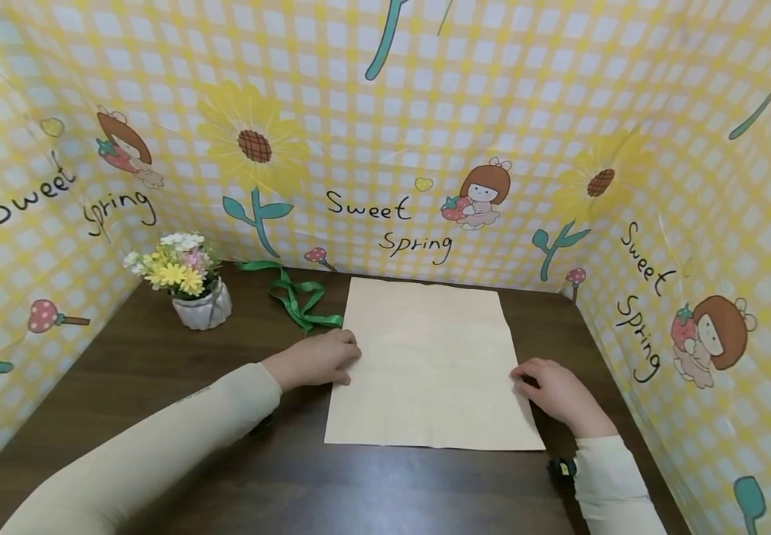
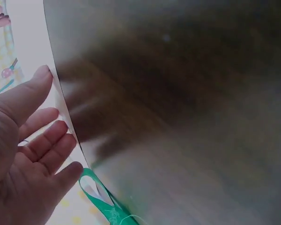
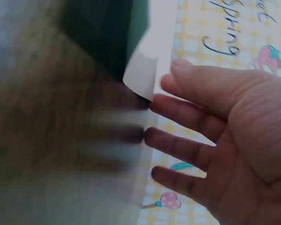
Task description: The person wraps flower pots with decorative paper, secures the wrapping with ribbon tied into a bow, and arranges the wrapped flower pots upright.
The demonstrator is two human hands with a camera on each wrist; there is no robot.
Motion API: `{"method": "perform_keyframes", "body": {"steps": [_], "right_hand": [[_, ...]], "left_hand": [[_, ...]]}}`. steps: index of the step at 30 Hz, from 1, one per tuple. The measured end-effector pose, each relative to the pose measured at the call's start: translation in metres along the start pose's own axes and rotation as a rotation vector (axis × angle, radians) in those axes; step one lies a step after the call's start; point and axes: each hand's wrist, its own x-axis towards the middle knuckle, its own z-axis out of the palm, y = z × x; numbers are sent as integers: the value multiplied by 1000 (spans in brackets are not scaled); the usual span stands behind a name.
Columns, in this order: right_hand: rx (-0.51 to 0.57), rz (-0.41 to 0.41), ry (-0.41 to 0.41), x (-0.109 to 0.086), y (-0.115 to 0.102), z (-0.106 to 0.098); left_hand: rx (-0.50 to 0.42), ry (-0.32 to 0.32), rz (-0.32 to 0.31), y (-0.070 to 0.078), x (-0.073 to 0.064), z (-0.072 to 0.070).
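A cream sheet of paper (image 1: 425, 364) with faint creases lies flat on the dark wooden table. At its left edge, my left hand (image 1: 314, 359) rests with its fingertips on the border. The left wrist view shows that hand (image 2: 33, 145) with fingers extended and its thumb tip right at the paper's edge. My right hand (image 1: 562, 394) touches the right edge of the sheet. In the right wrist view the fingers of this hand (image 3: 225, 122) are loosely straight, with thumb and index tips beside a lifted bit of the paper (image 3: 143, 77).
A green ribbon (image 1: 291, 297) lies loosely looped behind my left hand, reaching the sheet's edge. A small white pot of artificial flowers (image 1: 201, 305) stands at the back left. Yellow checked sheeting (image 1: 385, 148) walls the table (image 1: 385, 490) at the back and both sides.
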Motion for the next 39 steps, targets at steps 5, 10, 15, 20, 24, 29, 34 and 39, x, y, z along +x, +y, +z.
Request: {"method": "perform_keyframes", "body": {"steps": [5,10,15,20,24,29,34,39], "right_hand": [[-61,-19,-48,12,-3,-1],[-4,-67,-130,23,-1,-1],[70,-89,-187,30,1,3],[51,-95,-182,32,-4,4],[49,-100,-199,35,-12,4],[56,-81,-213,38,-21,4],[39,-83,-211,40,-28,4],[37,-71,-210,40,-35,3]], "left_hand": [[-45,-56,-44,4,-2,-6],[-81,-105,-99,5,-6,-8],[-82,-119,-130,-1,-13,-7],[-54,-99,-113,-9,-23,-6],[-36,-86,-103,-12,-32,-7],[-58,-85,-104,-11,-43,-9],[-44,-78,-120,-11,-51,-9],[14,-60,-107,-8,-52,-10]]}}
